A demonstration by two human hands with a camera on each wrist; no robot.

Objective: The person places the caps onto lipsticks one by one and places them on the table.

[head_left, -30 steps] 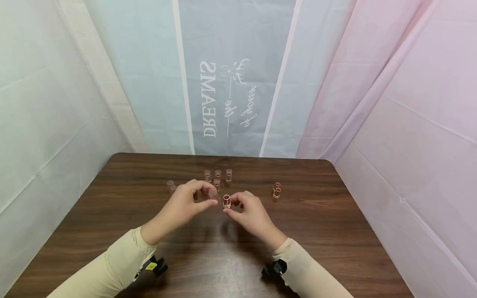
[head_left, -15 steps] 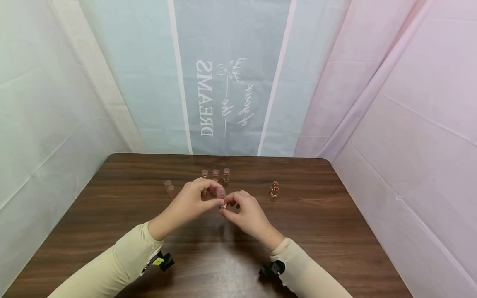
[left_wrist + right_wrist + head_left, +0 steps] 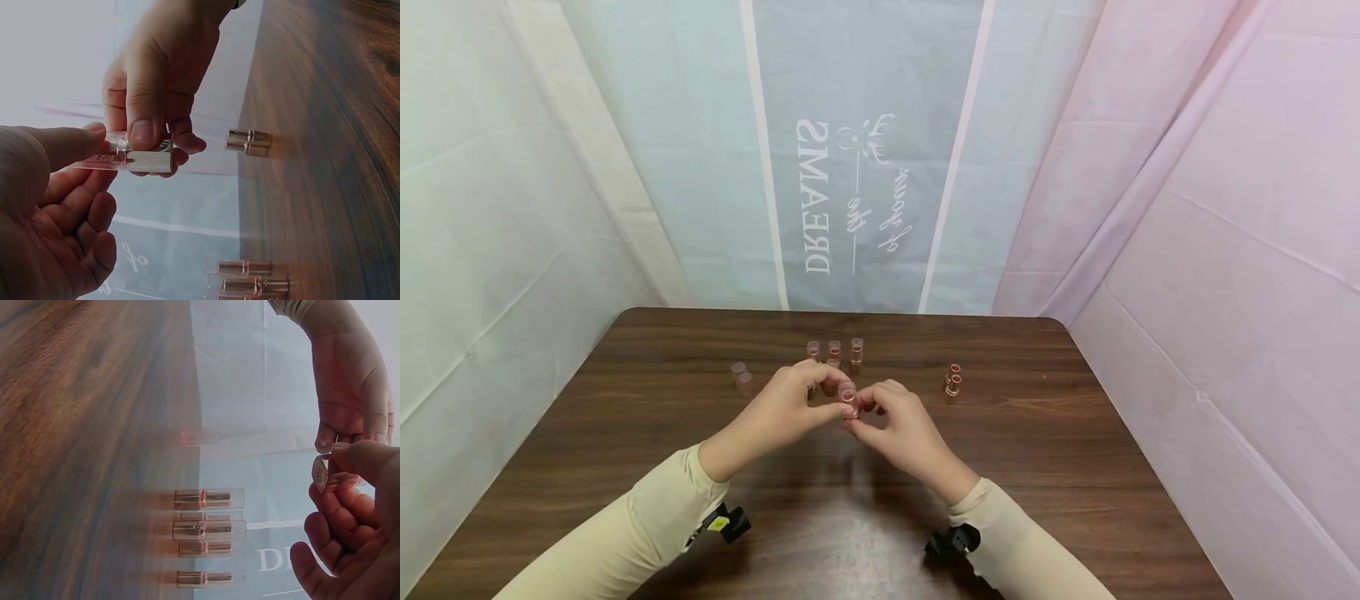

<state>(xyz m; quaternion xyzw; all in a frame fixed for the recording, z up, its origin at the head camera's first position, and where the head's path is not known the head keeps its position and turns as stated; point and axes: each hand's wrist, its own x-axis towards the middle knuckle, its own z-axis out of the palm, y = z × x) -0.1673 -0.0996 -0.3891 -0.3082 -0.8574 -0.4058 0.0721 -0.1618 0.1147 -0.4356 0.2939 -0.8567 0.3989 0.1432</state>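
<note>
Above the middle of the table, my right hand (image 3: 906,429) pinches the shiny metallic base of a lipstick (image 3: 150,161) between thumb and fingers. My left hand (image 3: 782,408) pinches its clear cap (image 3: 847,390), which sits over the top of the tube. The left wrist view shows the cap and base in one line, the left thumb on the cap and the right thumb on the base. From the right wrist view, the flat bottom of the lipstick (image 3: 320,474) faces the camera, and the fingers hide most of its body.
Several capped lipsticks (image 3: 209,499) stand upright behind my hands, partly covered by the left one. Two uncapped lipstick tubes (image 3: 953,383) are at the right. Loose clear caps (image 3: 742,377) stand at the left. Cloth walls surround the wooden table (image 3: 1075,467).
The clear cap was apart from the tube, to its left. My left hand has moved right and brought it onto the tube. The right hand keeps its grip on the base.
</note>
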